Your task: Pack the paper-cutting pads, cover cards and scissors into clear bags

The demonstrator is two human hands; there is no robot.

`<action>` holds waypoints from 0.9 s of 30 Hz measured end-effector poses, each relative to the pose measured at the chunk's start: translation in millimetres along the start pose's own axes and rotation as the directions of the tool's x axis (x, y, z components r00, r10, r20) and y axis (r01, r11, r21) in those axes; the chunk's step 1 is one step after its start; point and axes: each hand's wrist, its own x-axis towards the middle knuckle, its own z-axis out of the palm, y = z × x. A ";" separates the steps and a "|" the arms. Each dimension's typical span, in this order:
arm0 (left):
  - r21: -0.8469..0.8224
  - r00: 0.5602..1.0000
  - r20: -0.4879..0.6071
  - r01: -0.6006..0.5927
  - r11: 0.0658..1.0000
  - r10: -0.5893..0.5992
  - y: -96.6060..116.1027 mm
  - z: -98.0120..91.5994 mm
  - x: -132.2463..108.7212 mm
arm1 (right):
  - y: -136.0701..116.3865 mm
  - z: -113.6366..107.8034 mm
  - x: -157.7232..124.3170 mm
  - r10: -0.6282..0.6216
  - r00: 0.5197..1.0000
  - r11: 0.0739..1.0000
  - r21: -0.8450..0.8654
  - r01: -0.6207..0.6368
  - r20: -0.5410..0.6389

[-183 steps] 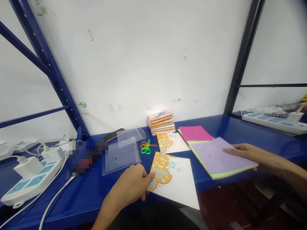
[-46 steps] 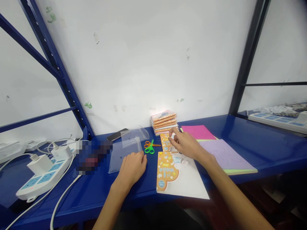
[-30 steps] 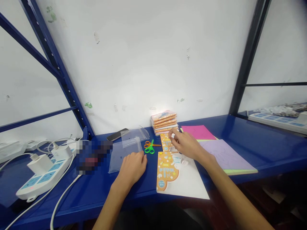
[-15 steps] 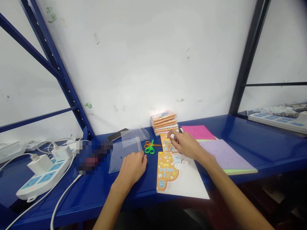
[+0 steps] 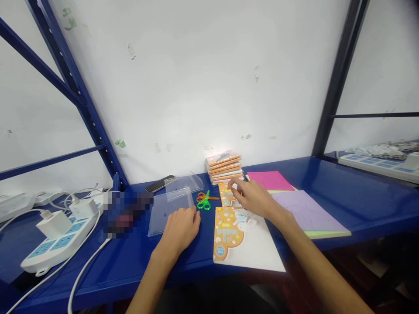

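Observation:
My left hand (image 5: 182,227) rests loosely closed on the blue table, its fingers curled under, beside a clear plastic pouch (image 5: 170,207). My right hand (image 5: 257,196) hovers or rests over a small orange-and-white booklet (image 5: 225,192); its fingers are bent and apart, and I cannot tell whether they touch the paper. Nearer to me lies a larger white sheet or booklet (image 5: 257,246) with an orange printed left side. Between the hands are green scissors (image 5: 204,203) and orange scissors (image 5: 211,198), partly overlapping.
Against the wall stands a stack of wrapped packets (image 5: 225,168). Pink paper (image 5: 271,180) and purple paper (image 5: 307,211) lie on the right. A phone (image 5: 159,183) is behind the pouch. On the left, a power strip (image 5: 62,237) trails white cables, near a blurred-out patch.

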 end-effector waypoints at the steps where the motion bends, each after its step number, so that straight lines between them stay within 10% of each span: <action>1: 0.000 1.000 -0.001 -0.001 1.000 0.001 0.0 0.1 -0.1 | -0.2 -0.3 -0.2 -0.001 1.000 1.000 0.000 0.001 0.000; 13: -0.002 1.000 -0.005 -0.002 1.000 0.002 0.3 -1.1 -0.3 | -3.9 -4.3 0.0 -0.009 1.000 1.000 -0.009 0.009 0.006; 18: 0.002 1.000 0.002 -0.003 1.000 0.003 0.1 -1.3 -0.8 | -3.3 -44.4 -8.7 0.065 0.996 0.997 0.038 -0.063 -0.057; 23: -0.010 1.000 0.011 -0.001 1.000 0.001 0.2 -1.1 1.2 | 53.8 -108.5 -36.0 0.361 0.902 0.929 0.009 -0.370 -0.238; 27: -0.029 1.000 0.016 0.006 1.000 -0.005 -0.4 -1.3 1.8 | 122.2 -128.2 -59.3 0.638 0.762 0.760 -0.063 -0.646 -0.111</action>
